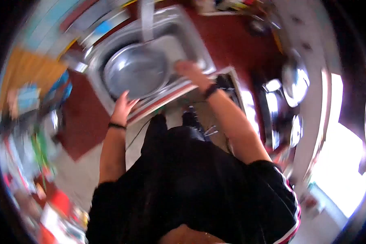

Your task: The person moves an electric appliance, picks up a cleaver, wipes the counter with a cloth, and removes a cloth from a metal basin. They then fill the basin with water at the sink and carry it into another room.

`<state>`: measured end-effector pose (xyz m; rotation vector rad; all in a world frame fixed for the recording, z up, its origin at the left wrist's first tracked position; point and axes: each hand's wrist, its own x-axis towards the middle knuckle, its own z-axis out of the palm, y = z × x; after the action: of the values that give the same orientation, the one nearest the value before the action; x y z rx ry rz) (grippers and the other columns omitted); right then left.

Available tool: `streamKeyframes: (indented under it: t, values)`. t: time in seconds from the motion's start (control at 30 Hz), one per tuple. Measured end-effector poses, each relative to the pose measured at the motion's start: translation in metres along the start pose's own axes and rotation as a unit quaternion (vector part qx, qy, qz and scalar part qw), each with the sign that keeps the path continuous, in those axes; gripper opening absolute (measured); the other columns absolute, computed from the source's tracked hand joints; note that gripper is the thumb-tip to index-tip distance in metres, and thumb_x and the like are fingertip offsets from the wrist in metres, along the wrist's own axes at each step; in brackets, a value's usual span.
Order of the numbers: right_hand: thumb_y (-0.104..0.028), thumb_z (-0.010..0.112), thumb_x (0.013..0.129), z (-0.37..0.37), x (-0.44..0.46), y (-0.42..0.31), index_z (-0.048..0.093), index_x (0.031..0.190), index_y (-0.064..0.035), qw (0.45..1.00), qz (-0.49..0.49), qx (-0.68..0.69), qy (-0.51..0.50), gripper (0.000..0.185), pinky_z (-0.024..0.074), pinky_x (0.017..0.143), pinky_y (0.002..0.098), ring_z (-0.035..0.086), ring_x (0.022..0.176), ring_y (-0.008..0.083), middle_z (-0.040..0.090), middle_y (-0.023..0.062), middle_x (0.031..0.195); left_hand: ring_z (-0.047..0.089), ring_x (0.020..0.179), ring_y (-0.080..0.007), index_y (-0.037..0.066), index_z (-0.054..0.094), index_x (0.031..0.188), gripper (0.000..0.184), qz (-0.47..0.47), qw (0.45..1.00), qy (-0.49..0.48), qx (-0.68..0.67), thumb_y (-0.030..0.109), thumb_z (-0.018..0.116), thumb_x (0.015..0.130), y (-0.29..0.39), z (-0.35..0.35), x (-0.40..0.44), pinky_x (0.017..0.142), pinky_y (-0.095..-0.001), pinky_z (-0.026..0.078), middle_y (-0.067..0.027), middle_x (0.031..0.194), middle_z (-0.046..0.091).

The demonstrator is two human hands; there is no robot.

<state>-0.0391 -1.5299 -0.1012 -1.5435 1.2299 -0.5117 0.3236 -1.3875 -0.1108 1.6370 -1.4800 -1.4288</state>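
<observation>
A wide round metal basin (136,71) sits in the steel sink (201,53), beneath a pale tap (147,20). At the basin's near edge is my left hand (124,109), its fingers spread; whether they touch the rim I cannot tell. My right hand (190,72) is over the right part of the sink, to the right of the basin. Motion smears its fingers, and nothing can be made out in it. Dark bands circle both wrists.
Red-brown countertop (236,40) flanks the sink. At the right is a dark stove (271,110) with a shiny metal pan (295,79). Blurred bags and packets (38,154) lie at the left. A pale floor (75,175) shows below the counter.
</observation>
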Motion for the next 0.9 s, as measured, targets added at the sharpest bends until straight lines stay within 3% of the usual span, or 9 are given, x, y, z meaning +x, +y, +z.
streamKeyframes:
  t: [0.1, 0.17, 0.23, 0.33, 0.4, 0.47, 0.6, 0.77, 0.9]
  values:
    - [-0.025, 0.062, 0.08, 0.026, -0.036, -0.028, 0.069, 0.097, -0.013, 0.968, 0.095, -0.211, 0.1, 0.022, 0.0554, 0.069, 0.0405, 0.069, 0.082, 0.0274, 0.071, 0.0113, 0.088, 0.048, 0.124, -0.0322, -0.004, 0.038, 0.134, 0.044, -0.127, 0.935, -0.057, -0.326, 0.012, 0.055, 0.097, -0.032, -0.003, 0.011, 0.099, -0.042, 0.05, -0.0225, 0.137, 0.043]
    - [-0.022, 0.057, 0.079, 0.027, -0.068, -0.069, 0.072, 0.096, -0.0229, 0.971, 0.095, -0.2, 0.09, 0.023, 0.0567, 0.068, 0.0427, 0.07, 0.077, 0.0294, 0.071, 0.0044, 0.084, 0.048, 0.122, -0.034, -0.006, 0.039, 0.134, 0.049, -0.128, 0.935, -0.09, -0.319, 0.018, 0.058, 0.096, -0.086, -0.014, 0.021, 0.101, -0.0428, 0.049, -0.0234, 0.136, 0.043]
    - [-0.02, 0.065, 0.075, 0.032, -0.103, -0.086, 0.062, 0.123, -0.0194, 0.949, 0.047, -0.292, 0.108, 0.048, 0.0453, 0.1, 0.0382, 0.054, 0.119, 0.0314, 0.056, 0.0132, 0.132, 0.052, 0.116, -0.0348, -0.008, 0.039, 0.133, 0.052, -0.152, 0.933, -0.086, -0.314, 0.022, 0.059, 0.096, -0.102, -0.02, 0.026, 0.101, -0.043, 0.049, -0.0234, 0.132, 0.046]
    - [-0.016, 0.061, 0.077, 0.032, -0.136, -0.052, 0.059, 0.125, -0.0135, 0.98, 0.075, -0.125, 0.136, 0.048, 0.0417, 0.104, 0.0414, 0.05, 0.123, 0.0357, 0.053, 0.0223, 0.13, 0.058, 0.106, -0.0346, -0.014, 0.039, 0.129, 0.055, -0.363, 0.758, 0.007, -0.542, 0.023, 0.061, 0.094, -0.029, -0.007, 0.017, 0.097, -0.0429, 0.053, -0.024, 0.126, 0.049]
    - [-0.018, 0.063, 0.079, 0.014, -0.187, -0.056, 0.065, 0.112, -0.0067, 0.976, 0.1, -0.027, 0.194, 0.035, 0.049, 0.093, 0.0414, 0.062, 0.102, 0.0353, 0.066, 0.0168, 0.107, 0.059, 0.105, -0.0347, -0.018, 0.039, 0.122, 0.061, -0.279, 0.859, -0.07, -0.423, 0.028, 0.064, 0.091, -0.035, -0.007, 0.012, 0.096, -0.0447, 0.053, -0.026, 0.121, 0.051]
    - [-0.018, 0.062, 0.082, 0.003, -0.239, -0.038, 0.067, 0.109, -0.0062, 0.967, 0.055, -0.075, 0.238, 0.029, 0.0504, 0.09, 0.0401, 0.064, 0.099, 0.0332, 0.068, 0.0145, 0.106, 0.061, 0.1, -0.0323, -0.014, 0.043, 0.117, 0.054, -0.354, 0.839, 0.089, -0.403, 0.029, 0.065, 0.091, 0.012, 0.015, -0.005, 0.092, -0.0422, 0.055, -0.0226, 0.114, 0.055]
    - [-0.02, 0.064, 0.084, 0.007, -0.38, -0.03, 0.066, 0.111, -0.0049, 0.919, 0.186, 0.03, 0.346, 0.031, 0.0517, 0.086, 0.0371, 0.066, 0.098, 0.0283, 0.069, 0.015, 0.106, 0.064, 0.083, -0.0215, 0.001, 0.058, 0.094, 0.023, -0.26, 0.899, 0.027, -0.352, 0.022, 0.066, 0.09, -0.009, 0.035, -0.006, 0.077, -0.0325, 0.057, -0.0094, 0.088, 0.063]
    - [-0.021, 0.067, 0.083, 0.064, -0.579, 0.026, 0.063, 0.116, -0.0037, 0.858, 0.229, 0.126, 0.443, 0.038, 0.0525, 0.081, 0.032, 0.066, 0.096, 0.0188, 0.07, 0.0094, 0.104, 0.063, 0.07, -0.0166, 0.006, 0.059, 0.082, 0.025, -0.261, 0.919, 0.003, -0.294, 0.028, 0.062, 0.094, 0.011, 0.087, -0.05, 0.063, -0.0264, 0.053, -0.006, 0.076, 0.064]
    - [-0.015, 0.063, 0.088, 0.151, -0.725, 0.084, 0.062, 0.115, -0.0035, 0.7, 0.262, 0.405, 0.527, 0.03, 0.0536, 0.07, 0.0317, 0.067, 0.084, 0.0187, 0.071, 0.011, 0.098, 0.066, 0.075, -0.021, 0.004, 0.056, 0.087, 0.026, -0.261, 0.918, 0.069, -0.292, 0.028, 0.057, 0.097, 0.019, 0.122, -0.071, 0.065, -0.0279, 0.057, -0.0097, 0.083, 0.064]
